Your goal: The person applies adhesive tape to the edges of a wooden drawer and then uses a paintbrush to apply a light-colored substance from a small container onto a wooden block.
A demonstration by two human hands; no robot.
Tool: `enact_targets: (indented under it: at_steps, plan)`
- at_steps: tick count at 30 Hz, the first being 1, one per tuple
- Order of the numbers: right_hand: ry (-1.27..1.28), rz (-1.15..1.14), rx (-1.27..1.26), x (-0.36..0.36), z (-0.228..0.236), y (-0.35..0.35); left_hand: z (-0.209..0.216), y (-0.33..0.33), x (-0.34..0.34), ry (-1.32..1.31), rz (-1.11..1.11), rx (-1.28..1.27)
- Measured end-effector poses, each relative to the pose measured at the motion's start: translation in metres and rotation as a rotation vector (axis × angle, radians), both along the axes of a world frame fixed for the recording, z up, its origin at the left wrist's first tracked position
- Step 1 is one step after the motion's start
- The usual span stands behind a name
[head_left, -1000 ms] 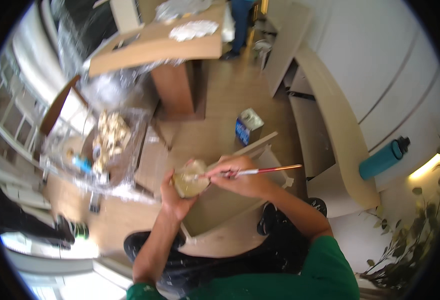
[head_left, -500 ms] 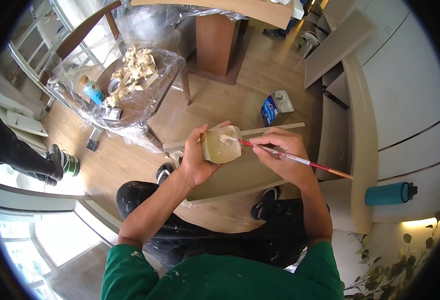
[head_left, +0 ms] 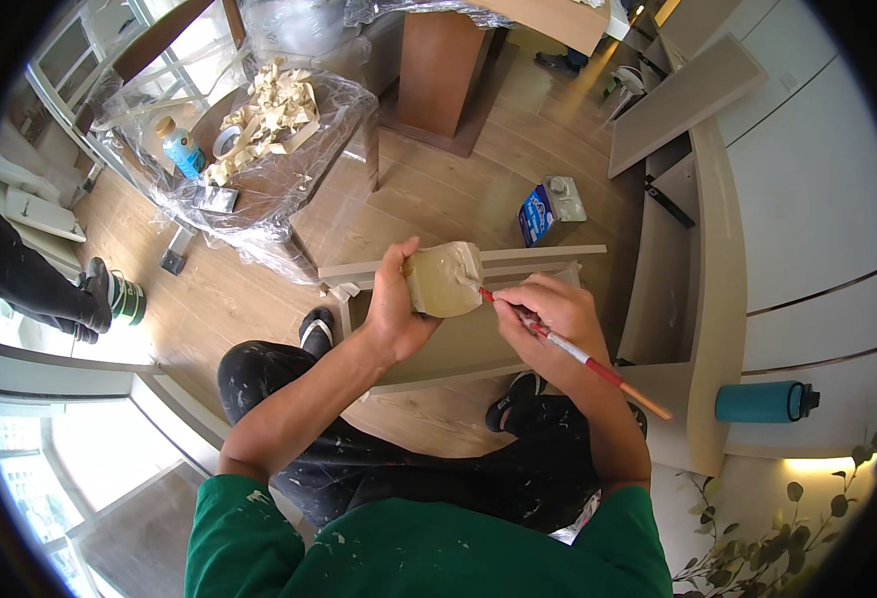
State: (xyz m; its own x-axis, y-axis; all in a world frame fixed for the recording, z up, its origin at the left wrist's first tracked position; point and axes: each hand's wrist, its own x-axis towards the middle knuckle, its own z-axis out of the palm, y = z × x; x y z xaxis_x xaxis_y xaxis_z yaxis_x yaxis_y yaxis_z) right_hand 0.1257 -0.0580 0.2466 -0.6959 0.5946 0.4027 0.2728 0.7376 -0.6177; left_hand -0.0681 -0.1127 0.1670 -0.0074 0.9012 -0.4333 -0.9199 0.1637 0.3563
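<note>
A small squarish tub (head_left: 438, 287) with pale cream paint-like stuff inside rests in my left hand (head_left: 394, 317), whose fingers and thumb grip it along its left side and underneath. My right hand (head_left: 558, 324) pinches a thin paintbrush (head_left: 608, 375) with a red, white and wooden handle. The brush tip meets the tub's inner right side, and its bristles are hard to make out. Beneath my hands a beige drawer (head_left: 458, 357) lies across in front of my knees.
A plastic-covered chair (head_left: 344, 130) bears crumpled masking tape (head_left: 284, 110), a tape roll and a blue-labelled bottle (head_left: 181, 149). A blue-and-grey can (head_left: 552, 211) stands beyond the drawer. At right are an open cabinet (head_left: 712, 299) and a teal bottle (head_left: 762, 402). Someone's feet rest on a green bucket (head_left: 131, 301).
The brush tip has shifted from the middle of the tub to its right side. My right hand is slightly lower, and the brush handle slants more steeply downward.
</note>
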Motion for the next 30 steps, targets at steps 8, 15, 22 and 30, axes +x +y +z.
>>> enact_targets:
  at_steps: [8,15,22,30]
  plan:
    - [0.105,-0.086,0.126,-0.014,-0.006,-0.002,0.006,-0.001,0.001,0.002,-0.023,0.008]
    - [0.055,-0.078,0.016,-0.008,-0.006,0.004,0.002,-0.001,0.001,0.018,-0.021,-0.015]
    - [0.009,-0.061,-0.098,-0.001,0.0,0.003,0.006,0.0,-0.004,0.001,-0.005,-0.005]
    - [-0.02,-0.075,-0.276,0.004,-0.006,0.012,0.005,0.002,-0.008,-0.032,0.008,-0.002]
